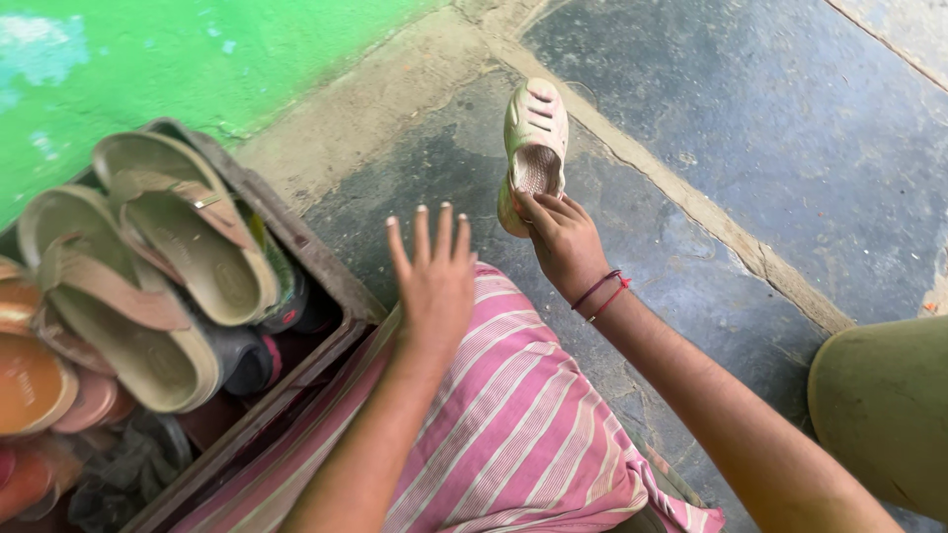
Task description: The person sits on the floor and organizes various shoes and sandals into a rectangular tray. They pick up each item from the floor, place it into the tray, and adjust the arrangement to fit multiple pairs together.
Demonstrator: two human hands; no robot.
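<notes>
Shoe-filled crate (326, 266) left; stone floor (750, 128) open

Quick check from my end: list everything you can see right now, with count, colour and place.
Clog shoe: one, dirty cream, slotted top, held up over the floor, upper centre.
Sandals: two on top, olive-tan with brown straps, piled in the box at left.
Other footwear: several pieces, orange-brown and black, lower in the box; count unclear.
Wooden box: one, dark brown, left.
Striped cloth: one, pink and white, over the lap, bottom centre.
Wall: green, top left.
Stone floor: dark grey slabs with pale joints.
Left hand: open, fingers spread, empty.
Right hand: grips the clog; red thread on wrist.
</notes>
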